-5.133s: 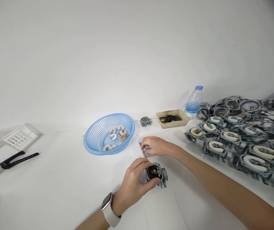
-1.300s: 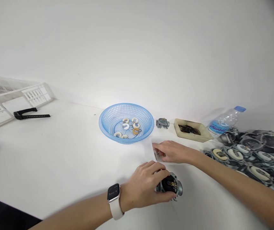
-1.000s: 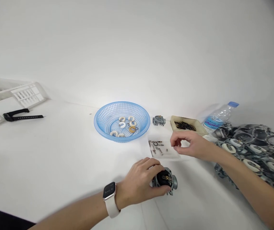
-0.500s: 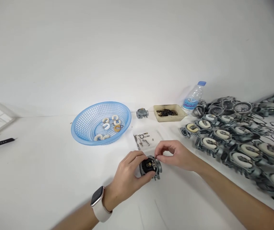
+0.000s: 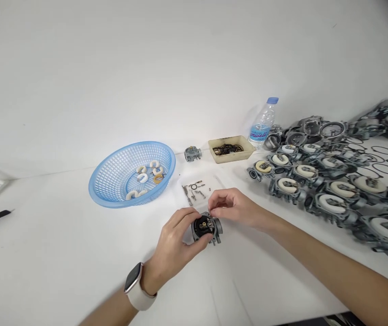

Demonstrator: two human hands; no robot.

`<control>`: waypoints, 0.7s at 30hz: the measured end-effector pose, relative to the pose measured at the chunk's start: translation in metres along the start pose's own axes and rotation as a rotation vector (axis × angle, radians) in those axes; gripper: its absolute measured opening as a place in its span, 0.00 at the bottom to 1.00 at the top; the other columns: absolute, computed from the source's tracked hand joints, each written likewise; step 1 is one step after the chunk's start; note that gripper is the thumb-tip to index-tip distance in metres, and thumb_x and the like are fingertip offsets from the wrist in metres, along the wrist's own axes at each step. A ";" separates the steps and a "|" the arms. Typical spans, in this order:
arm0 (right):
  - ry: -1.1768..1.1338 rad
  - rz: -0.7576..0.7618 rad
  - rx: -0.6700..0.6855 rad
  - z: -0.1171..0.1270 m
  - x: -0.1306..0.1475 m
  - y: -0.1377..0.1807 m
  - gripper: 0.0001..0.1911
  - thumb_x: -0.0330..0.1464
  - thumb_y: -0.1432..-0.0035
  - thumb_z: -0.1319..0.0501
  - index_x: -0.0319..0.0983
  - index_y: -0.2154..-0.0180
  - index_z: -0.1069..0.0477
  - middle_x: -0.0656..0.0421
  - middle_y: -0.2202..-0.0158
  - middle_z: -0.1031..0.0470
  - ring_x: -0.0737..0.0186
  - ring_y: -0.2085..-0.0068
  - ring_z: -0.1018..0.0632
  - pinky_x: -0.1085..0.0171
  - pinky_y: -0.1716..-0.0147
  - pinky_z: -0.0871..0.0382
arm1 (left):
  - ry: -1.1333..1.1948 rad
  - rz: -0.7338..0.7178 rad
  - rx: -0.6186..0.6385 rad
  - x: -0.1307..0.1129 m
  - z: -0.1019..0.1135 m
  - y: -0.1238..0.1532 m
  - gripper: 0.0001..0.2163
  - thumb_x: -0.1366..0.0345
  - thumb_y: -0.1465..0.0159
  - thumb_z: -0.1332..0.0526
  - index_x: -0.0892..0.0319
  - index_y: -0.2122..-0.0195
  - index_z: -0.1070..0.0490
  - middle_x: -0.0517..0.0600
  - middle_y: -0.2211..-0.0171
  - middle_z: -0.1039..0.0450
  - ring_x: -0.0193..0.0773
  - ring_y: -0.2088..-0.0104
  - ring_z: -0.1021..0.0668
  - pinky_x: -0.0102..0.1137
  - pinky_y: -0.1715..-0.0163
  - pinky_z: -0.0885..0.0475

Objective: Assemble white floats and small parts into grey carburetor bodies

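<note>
Fingers of the left hand clasp the metal body; slackening could shift it against the right hand, fingertips pressed together, contents unclear

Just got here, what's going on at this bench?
A person steadies a metal housing on the white table, left grip around its near and left sides. The right grip is at the housing's far edge; whether it pinches a small part is too small to tell. No white C-shaped piece shows on this housing, while many similar housings on the right carry one. Small metal parts lie just beyond it, and the blue basket holds loose C-shaped pieces.
</note>
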State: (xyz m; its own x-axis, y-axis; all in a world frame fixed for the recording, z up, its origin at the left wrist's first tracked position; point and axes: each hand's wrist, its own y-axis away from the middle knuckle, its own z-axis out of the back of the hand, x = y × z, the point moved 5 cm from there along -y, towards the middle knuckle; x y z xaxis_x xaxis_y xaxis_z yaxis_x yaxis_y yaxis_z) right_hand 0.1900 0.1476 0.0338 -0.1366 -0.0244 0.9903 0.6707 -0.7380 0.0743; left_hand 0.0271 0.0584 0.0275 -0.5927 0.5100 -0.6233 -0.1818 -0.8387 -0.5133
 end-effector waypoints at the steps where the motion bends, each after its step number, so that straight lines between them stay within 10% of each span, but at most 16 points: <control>1: 0.000 -0.006 -0.006 0.000 0.000 0.000 0.06 0.32 0.47 0.33 0.37 0.68 0.26 0.60 0.70 0.25 0.63 0.67 0.26 0.62 0.63 0.32 | 0.005 0.004 0.003 0.000 0.000 0.000 0.15 0.63 0.37 0.31 0.56 0.50 0.28 0.54 0.51 0.25 0.43 0.52 0.21 0.37 0.50 0.22; 21: 0.170 -0.077 0.042 0.000 0.006 0.009 0.12 0.34 0.44 0.34 0.40 0.57 0.20 0.60 0.68 0.24 0.63 0.68 0.28 0.63 0.68 0.37 | 0.032 0.057 -0.003 -0.005 -0.005 -0.002 0.13 0.68 0.38 0.32 0.56 0.52 0.29 0.51 0.55 0.24 0.38 0.58 0.21 0.32 0.57 0.22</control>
State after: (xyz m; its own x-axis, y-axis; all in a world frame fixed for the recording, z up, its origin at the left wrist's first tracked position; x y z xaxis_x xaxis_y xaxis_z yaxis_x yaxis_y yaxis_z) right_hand 0.1953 0.1406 0.0399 -0.3077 -0.0852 0.9476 0.6831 -0.7131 0.1577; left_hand 0.0338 0.0582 0.0286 -0.5765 0.4672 -0.6703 -0.1462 -0.8661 -0.4780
